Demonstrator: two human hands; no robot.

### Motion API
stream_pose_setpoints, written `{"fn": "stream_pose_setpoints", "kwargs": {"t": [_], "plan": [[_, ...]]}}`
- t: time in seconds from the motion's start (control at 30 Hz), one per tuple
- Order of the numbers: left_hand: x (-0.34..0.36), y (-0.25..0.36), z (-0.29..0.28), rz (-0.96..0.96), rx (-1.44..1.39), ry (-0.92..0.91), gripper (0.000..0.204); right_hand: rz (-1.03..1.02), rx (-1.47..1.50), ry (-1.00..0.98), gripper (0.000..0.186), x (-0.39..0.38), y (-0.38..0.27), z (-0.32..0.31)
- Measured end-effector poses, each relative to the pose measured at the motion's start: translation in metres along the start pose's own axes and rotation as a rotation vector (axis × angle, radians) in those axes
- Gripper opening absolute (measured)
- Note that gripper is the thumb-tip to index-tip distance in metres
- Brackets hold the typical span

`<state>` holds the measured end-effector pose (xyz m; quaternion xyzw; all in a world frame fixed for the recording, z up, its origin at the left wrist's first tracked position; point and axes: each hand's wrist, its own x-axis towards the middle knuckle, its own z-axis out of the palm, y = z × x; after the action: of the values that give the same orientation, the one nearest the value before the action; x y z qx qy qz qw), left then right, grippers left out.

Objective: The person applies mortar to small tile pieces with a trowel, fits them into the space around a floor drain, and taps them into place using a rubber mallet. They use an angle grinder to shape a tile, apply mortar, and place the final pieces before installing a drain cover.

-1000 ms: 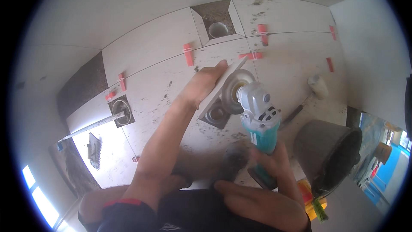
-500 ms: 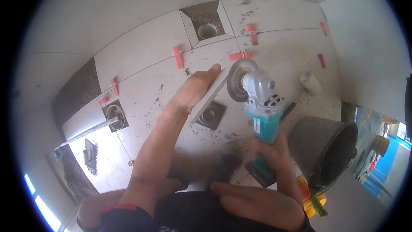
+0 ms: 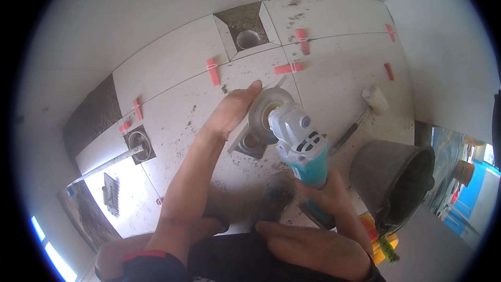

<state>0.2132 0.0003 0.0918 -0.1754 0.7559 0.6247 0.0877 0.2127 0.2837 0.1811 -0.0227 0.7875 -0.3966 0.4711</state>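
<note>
Rm: pale tiled floor (image 3: 172, 120), large tiles w/ dark smudges; pale wall (image 3: 443, 57) on R. Listing L to R.

Bright window (image 3: 60, 261) at lower L edge. Notched trowel (image 3: 110, 192) lying on brightly lit tile, teeth to R. Above it, straight bar (image 3: 104, 166) runs to round pipe (image 3: 139, 143) in a sq. cut-out; dark untiled strip (image 3: 96, 109) farther up. Several red wedges (image 3: 213, 72), L side thru far R, most at tile joints.

Ctr: L hand (image 3: 235, 109) closed on tile piece (image 3: 239, 139), thumb twd its upper end. Piece is mid-view, held up off floor, tilted, seen nearly edge-on. Behind it, partly hidden: sq. drain cut-out (image 3: 250, 150) in floor. Top ctr: untiled gap (image 3: 240, 18) w/ pipe mouth (image 3: 248, 39), edged by tile strips (image 3: 270, 23).

Just R of L hand: angle grinder (image 3: 297, 138), teal body, silver-grey head; its disc (image 3: 259, 117) overlaps piece in this view, can't tell if touching. R hand (image 3: 323, 190) gripping grinder by the body, fingers wrapped round.

Farther R: tool w/ white head (image 3: 374, 99) + dark handle (image 3: 344, 138), lying on floor. Dark grey bucket (image 3: 383, 177) near R forearm (image 3: 352, 230); below it, yellow-and-red item (image 3: 377, 253) w/ green bit (image 3: 388, 250). Far R: blue surface (image 3: 475, 193) amid clutter.
</note>
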Motion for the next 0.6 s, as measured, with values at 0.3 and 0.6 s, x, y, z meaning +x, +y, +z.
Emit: {"fn": "stream_pose_setpoints", "kwargs": {"t": [0.3, 0.6], "plan": [[-0.004, 0.026, -0.003, -0.295, -0.180, -0.025, 0.053, -0.017, 0.124, 0.112, 0.027, 0.006, 0.005, -0.009], [-0.004, 0.040, -0.001, -0.371, -0.138, -0.035, 0.054, 0.000, -0.024, 0.100, 0.032, -0.001, -0.004, -0.009]]}}
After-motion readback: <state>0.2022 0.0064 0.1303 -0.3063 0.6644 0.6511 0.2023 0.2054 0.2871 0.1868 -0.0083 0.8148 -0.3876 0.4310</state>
